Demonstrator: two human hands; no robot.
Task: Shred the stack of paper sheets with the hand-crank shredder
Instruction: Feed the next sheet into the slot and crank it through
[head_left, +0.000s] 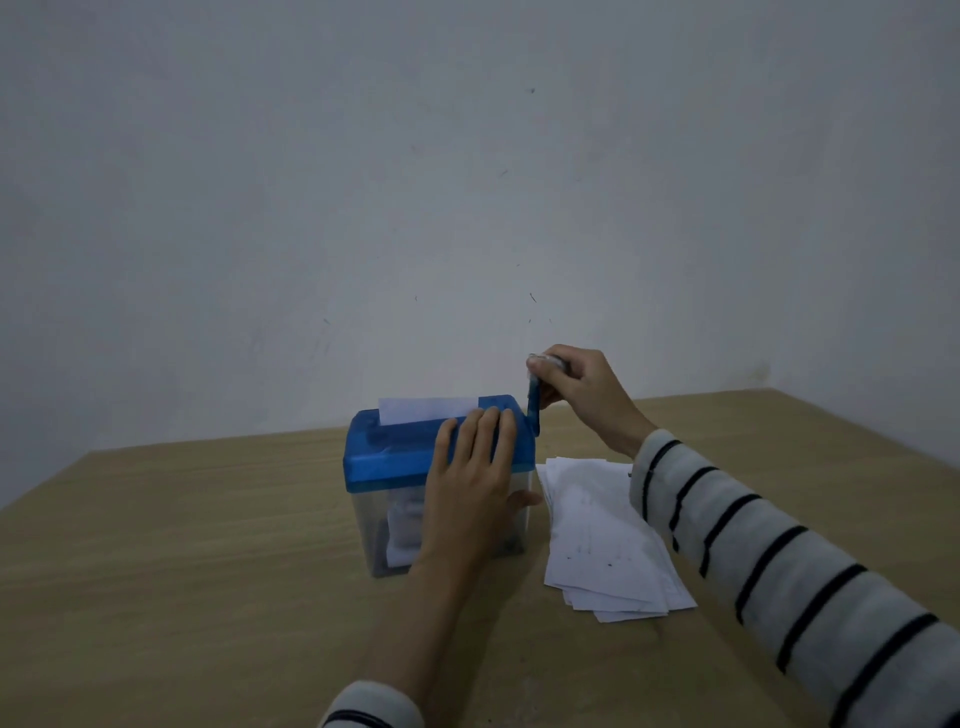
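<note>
At frame centre the shredder (439, 483) is steadied by flat left fingers (480, 434) so the crank (535, 402), gripped by curled right fingers (558, 382), can be turned on the sheet (428, 410).

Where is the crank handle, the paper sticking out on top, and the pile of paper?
crank handle (534, 410), head view, blue arm.
paper sticking out (427, 409), head view, white middle.
pile of paper (602, 540), head view, top sheet.

I see the shredder (405, 467), blue lid on a clear bin holding shreds, upright under my left hand (475, 467), one white sheet (428, 409) standing in its slot, its crank (535, 410) upright in my right hand (576, 389), the paper stack (602, 540) fanned just below that wrist.
</note>
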